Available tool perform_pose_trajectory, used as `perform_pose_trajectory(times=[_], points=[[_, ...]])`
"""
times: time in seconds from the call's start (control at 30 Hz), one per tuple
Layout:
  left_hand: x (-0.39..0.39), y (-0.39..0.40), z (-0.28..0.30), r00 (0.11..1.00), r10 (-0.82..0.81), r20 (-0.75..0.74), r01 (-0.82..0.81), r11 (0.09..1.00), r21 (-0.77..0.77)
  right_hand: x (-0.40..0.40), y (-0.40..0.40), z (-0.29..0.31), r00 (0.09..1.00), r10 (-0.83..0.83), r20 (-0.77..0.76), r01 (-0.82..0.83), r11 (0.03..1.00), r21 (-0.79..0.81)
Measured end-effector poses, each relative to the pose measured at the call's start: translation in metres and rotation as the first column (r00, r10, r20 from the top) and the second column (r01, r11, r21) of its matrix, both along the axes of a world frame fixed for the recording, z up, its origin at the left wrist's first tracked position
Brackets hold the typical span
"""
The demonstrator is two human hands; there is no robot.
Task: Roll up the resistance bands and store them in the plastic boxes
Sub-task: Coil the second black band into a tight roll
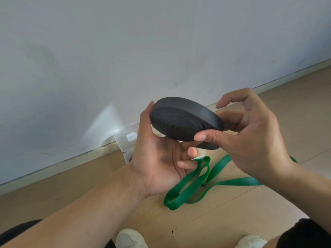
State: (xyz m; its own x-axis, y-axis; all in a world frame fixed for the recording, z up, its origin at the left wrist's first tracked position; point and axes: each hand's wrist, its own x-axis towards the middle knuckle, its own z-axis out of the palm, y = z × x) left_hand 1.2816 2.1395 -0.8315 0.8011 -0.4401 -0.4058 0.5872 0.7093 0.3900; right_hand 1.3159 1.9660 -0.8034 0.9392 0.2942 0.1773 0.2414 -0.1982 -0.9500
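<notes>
left hand (157, 154) cups the coiled black rubber band roll (184, 120); right hand (250, 140) pinches its rim. keep your thumb on the tail so it stays tight going into the clear plastic box (125, 142).

Wall (125, 42): plain pale grey-white, scuffed, one bright patch of light low down. Skirting board (53, 165): pale, along the wall's foot. Floor (232, 212): light wood-look boards with visible seams.

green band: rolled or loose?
Loose. The green band lies in slack, open loops on the floor, not coiled and in neither hand.
</notes>
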Motion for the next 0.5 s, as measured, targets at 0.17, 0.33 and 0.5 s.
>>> perform_pose_trajectory(times=[0.17,0.33,0.5], points=[[0.000,-0.003,-0.002,0.998,0.057,0.006,-0.057,0.997,0.050,0.007,0.001,0.000,1.000,-0.002,-0.019,0.001,0.999,-0.046],[-0.001,-0.003,-0.008,0.999,0.005,0.054,-0.009,0.998,0.068,0.007,-0.004,-0.001,0.996,0.058,-0.064,-0.065,0.992,-0.110],[0.006,0.001,0.001,0.974,0.116,0.192,-0.217,0.708,0.672,0.016,-0.018,0.003,0.998,0.027,-0.051,-0.038,0.975,-0.217]])
